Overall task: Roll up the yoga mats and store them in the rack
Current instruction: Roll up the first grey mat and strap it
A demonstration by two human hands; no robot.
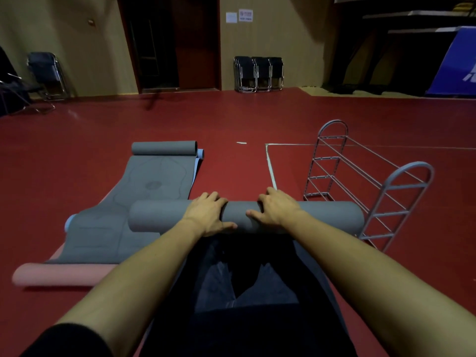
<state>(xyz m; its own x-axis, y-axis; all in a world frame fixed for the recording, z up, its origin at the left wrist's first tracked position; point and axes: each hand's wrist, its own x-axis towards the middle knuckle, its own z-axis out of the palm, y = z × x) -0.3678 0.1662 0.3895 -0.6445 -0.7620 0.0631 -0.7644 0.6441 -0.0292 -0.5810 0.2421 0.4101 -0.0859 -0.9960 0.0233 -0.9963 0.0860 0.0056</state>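
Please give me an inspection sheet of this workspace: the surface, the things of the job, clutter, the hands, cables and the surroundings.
Surface: red sports floor with pale painted lines.
Job's things: rolled grey mat lies across in front of the person; flat grey mat to its left, far end curled; pink mat and blue mat show beneath it; grey wire rack stands to the right, shelves hold nothing.
Clutter: nothing seen.
Hands: left hand and right hand both curl round the rolled grey mat.
Cables: nothing seen.
Surroundings: folded chairs at the far wall, dark door, blue panel at right.
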